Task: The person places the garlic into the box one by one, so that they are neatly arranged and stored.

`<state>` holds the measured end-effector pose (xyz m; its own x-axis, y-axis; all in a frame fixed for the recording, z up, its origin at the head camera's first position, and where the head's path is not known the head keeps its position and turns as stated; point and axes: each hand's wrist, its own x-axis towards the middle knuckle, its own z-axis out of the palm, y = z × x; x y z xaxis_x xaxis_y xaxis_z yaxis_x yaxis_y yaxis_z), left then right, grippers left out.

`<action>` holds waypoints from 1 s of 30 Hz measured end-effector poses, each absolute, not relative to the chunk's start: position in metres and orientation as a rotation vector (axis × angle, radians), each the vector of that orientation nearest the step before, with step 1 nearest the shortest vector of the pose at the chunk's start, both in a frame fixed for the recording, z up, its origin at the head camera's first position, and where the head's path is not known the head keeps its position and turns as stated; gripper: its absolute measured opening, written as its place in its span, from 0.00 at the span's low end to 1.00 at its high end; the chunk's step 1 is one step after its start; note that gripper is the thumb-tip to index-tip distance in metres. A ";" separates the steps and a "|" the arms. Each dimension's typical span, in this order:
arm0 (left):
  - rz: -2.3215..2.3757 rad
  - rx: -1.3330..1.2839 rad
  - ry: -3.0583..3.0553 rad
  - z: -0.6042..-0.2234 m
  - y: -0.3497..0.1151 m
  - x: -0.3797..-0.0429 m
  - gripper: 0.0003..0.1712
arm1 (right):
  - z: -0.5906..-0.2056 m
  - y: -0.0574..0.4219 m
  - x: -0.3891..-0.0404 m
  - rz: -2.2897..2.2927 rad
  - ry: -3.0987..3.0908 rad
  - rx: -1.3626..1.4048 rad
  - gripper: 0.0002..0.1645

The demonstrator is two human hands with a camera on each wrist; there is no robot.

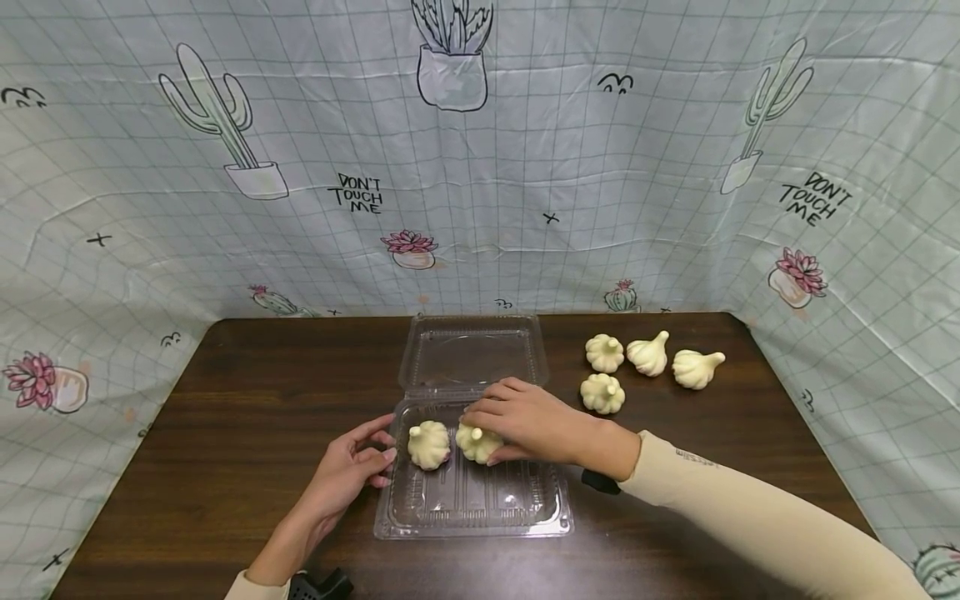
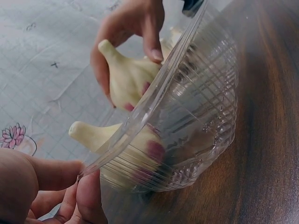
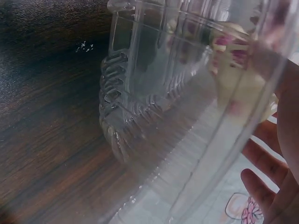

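Observation:
A clear plastic clamshell container (image 1: pixel 491 507) stands on the table with its lid folded back. My left hand (image 1: pixel 345 471) pinches the container's left rim between thumb and fingers, as the left wrist view shows. Inside, by that left side, sits a garlic bulb (image 1: pixel 429 446) with its stem up. Just right of it, my right hand (image 1: pixel 528 421) grips a second garlic bulb (image 1: pixel 476 446) from above, thumb on the near side and fingers on the far side. In the right wrist view this bulb (image 3: pixel 238 88) appears through the clear wall.
The open lid (image 1: pixel 476 357) lies toward the table's back edge. At the back right of the dark wooden table (image 1: pixel 255 433) are several more garlic bulbs (image 1: pixel 603 393). A patterned cloth (image 1: pixel 480 167) hangs behind and along both sides.

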<state>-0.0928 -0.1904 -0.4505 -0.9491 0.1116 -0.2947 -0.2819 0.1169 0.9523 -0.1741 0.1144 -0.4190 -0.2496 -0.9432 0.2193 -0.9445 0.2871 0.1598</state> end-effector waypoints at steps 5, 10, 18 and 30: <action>1.911 -0.163 2.102 -0.451 -0.191 -0.092 0.33 | -0.420 0.110 -0.175 -0.024 -2.309 1.758 0.38; 1.915 -0.165 2.098 -0.452 -0.190 -0.093 0.34 | -0.422 0.106 -0.175 -0.061 -2.323 1.768 0.38; 1.919 -0.164 2.092 -0.452 -0.190 -0.093 0.33 | -0.424 0.104 -0.175 -0.140 -2.318 1.771 0.38; 1.917 -0.169 2.092 -0.453 -0.191 -0.093 0.33 | -0.428 0.101 -0.175 -0.192 -2.338 1.774 0.39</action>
